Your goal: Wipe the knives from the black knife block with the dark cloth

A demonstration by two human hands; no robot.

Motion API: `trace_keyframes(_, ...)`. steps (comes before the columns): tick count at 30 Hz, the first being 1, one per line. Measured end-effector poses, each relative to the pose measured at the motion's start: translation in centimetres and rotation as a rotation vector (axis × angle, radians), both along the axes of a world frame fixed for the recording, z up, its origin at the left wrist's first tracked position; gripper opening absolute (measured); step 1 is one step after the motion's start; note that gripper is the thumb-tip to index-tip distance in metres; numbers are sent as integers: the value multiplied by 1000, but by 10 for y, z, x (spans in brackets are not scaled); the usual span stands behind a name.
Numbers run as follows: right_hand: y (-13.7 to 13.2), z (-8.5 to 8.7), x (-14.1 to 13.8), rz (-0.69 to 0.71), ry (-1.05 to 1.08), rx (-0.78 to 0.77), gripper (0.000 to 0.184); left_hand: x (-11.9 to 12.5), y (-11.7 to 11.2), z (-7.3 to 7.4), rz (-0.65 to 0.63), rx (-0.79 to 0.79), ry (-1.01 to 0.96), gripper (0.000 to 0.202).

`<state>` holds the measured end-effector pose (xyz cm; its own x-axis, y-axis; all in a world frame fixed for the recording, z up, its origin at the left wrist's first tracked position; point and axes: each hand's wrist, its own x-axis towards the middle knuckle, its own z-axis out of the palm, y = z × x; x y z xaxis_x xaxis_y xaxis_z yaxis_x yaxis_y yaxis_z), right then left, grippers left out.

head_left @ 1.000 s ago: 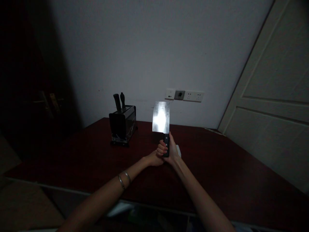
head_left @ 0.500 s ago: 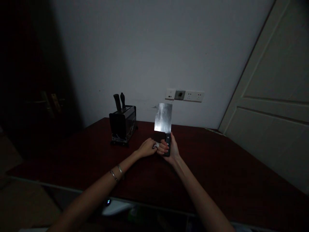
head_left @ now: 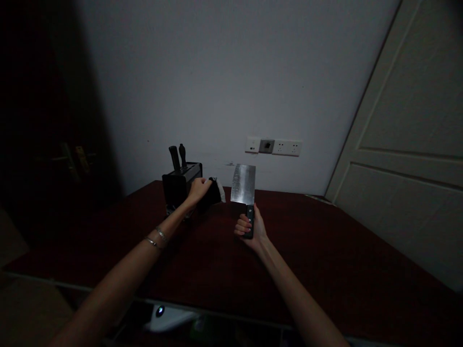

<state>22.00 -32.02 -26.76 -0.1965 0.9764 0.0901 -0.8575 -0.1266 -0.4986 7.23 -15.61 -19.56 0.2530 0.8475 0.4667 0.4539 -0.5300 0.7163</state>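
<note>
My right hand (head_left: 249,229) is closed around the black handle of a cleaver (head_left: 243,184), whose broad metal blade stands upright above the fist. To its left, my left hand (head_left: 198,189) pinches a black cloth (head_left: 211,193) with a whitish edge; its exact kind is hard to make out in the dim light. The cloth hangs apart from the blade. Behind the left hand stands a black and silver knife block (head_left: 174,188), partly covered by that hand. Two dark handles (head_left: 174,158) stick up from its top.
The dark red tabletop (head_left: 307,250) reaches back to a pale wall with a row of sockets (head_left: 287,147). A panelled white door (head_left: 405,193) leans in at the right. Below the front edge, a white object (head_left: 171,318) sits on a shelf.
My left hand has moved left and up with the cloth, away from the cleaver to in front of the knife block. My right hand still holds the cleaver upright, slightly lower in view.
</note>
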Motion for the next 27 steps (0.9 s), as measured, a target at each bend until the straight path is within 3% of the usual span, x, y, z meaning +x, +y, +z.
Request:
trace_keyframes(5, 1, -3, -1, 32, 17, -26, 59, 5, 8, 34, 2, 10, 131, 9)
trace_keyframes(7, 1, -3, -1, 48, 24, -33, 60, 6, 10, 46, -28, 40, 146, 23)
trace_keyframes(9, 0, -2, -2, 56, 25, -36, 61, 6, 11, 56, -118, 52, 170, 36)
trace_keyframes(13, 0, 0, -4, 62, 3, -47, 62, 2, 8, 74, -403, -62, 198, 27)
trace_keyframes(16, 1, 0, -4, 76, -8, -46, 63, -1, 1, 86, -480, -94, 258, 32)
trace_keyframes(20, 4, -3, -4, 95, -11, -37, 63, 3, -6, 95, -418, 100, 449, 51)
trace_keyframes(24, 4, -5, -4, 113, 3, -42, 62, 10, -8, 97, -320, 420, 551, 48)
trace_keyframes(27, 3, -5, -5, 127, 20, -40, 62, 13, -12, 100, -285, 533, 561, 41)
